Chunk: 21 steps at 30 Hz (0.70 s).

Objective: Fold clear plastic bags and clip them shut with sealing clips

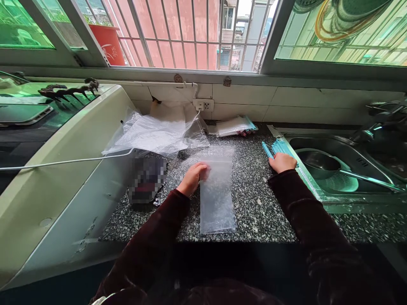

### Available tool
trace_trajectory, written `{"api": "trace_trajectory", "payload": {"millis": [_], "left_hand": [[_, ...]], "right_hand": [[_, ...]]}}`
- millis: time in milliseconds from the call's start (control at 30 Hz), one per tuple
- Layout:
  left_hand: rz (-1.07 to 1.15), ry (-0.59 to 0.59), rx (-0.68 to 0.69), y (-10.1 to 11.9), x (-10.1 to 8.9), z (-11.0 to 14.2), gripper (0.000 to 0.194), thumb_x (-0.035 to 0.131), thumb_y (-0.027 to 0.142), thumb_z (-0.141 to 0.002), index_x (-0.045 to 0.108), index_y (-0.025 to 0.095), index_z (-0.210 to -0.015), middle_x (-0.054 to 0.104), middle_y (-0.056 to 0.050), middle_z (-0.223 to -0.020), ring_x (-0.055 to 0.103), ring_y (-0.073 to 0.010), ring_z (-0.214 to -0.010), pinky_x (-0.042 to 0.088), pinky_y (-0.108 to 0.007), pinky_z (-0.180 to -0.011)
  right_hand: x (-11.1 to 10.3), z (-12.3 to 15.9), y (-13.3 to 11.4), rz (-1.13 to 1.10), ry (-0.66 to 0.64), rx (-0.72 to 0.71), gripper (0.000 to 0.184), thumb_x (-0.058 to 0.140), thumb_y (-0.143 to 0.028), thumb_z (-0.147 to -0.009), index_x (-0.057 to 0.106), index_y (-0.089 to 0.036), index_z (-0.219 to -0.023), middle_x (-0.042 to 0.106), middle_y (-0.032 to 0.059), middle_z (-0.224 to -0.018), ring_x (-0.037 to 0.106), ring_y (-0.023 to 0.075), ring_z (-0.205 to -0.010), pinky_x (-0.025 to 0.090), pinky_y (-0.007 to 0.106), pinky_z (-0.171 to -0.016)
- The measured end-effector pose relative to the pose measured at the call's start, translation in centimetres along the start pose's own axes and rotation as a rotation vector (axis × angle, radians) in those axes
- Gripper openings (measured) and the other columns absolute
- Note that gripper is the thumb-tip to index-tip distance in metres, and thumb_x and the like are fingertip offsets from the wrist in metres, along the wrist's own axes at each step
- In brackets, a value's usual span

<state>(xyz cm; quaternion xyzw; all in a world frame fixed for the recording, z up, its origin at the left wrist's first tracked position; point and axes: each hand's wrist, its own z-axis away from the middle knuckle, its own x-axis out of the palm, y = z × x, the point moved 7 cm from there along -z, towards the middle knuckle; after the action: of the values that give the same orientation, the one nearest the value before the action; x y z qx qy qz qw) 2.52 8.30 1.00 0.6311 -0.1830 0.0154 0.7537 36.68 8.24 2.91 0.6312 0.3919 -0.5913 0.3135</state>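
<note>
- My left hand [192,178] grips a clear bag [218,201] by its left edge, thumb on the near face, fingertips showing through the plastic, over a speckled tabletop [254,216]; on my remote clock face, the bag marks the centre.
- At 2 o'clock, my right hand [284,162] rests over a cluster of blue sticks [281,147], fingers curled; from this far post I cannot tell whether they have closed on one.
- The bag stands lengthwise from 12 to 6 o'clock, its top seam above the left hand; I cannot tell whether its lower end touches the tabletop.
- Just past 12 o'clock, a stack of packets [235,126] with blue edges lies near the tiled wall [244,99], where a socket [206,105] sits at 12.
- Loose plastic sheets [159,133] sprawl at 11 o'clock, and a white cable [79,162] runs in at 10.
- Between 9 and 10 o'clock lies a dark object [148,178], its image pixelated on my feed.
- Between 2 and 3 o'clock, a sink [378,163] holds a pan [318,163] above a pale strainer [345,183].
- Beyond a barred window at 11 o'clock, I see a red bucket [108,44].
</note>
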Motion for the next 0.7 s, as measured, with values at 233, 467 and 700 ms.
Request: {"api": "trace_trajectory", "payload": {"millis": [233,467,700], "left_hand": [[0.017,0.005,-0.033,-0.2,0.1,0.0,0.007,0.051,0.018,-0.06,0.057,0.014,-0.06,0.047,0.004,-0.048,0.038,-0.007,-0.043,0.028,-0.02,-0.042],[-0.01,-0.025,-0.106,-0.6,0.4,0.1,0.005,0.051,0.014,-0.062,0.052,0.014,-0.057,0.044,0.005,-0.05,0.037,-0.006,-0.043,0.029,-0.019,-0.042],[0.01,-0.024,-0.175,-1.2,0.2,0.0,0.003,0.051,0.015,-0.06,0.05,0.015,-0.058,0.043,0.005,-0.052,0.037,-0.0063,-0.046,0.031,-0.018,-0.042]], "right_hand": [[-1.1,1.6,-2.4,0.062,0.005,-0.094,0.031,0.046,-0.035,-0.081,0.066,-0.014,-0.092,0.066,0.0158,-0.092,0.061,0.0284,-0.087,0.041,0.035,-0.066],[-1.4,3.6,-5.6,0.028,0.162,-0.319,0.027,0.047,-0.036,-0.08,0.064,-0.016,-0.084,0.066,0.0103,-0.084,0.058,0.0206,-0.076,0.032,0.027,-0.058],[-2.2,6.5,-8.6,-0.091,0.292,-0.615,0.025,0.048,-0.036,-0.082,0.063,-0.017,-0.076,0.065,0.0079,-0.076,0.055,0.0177,-0.071,0.031,0.027,-0.057]]}}
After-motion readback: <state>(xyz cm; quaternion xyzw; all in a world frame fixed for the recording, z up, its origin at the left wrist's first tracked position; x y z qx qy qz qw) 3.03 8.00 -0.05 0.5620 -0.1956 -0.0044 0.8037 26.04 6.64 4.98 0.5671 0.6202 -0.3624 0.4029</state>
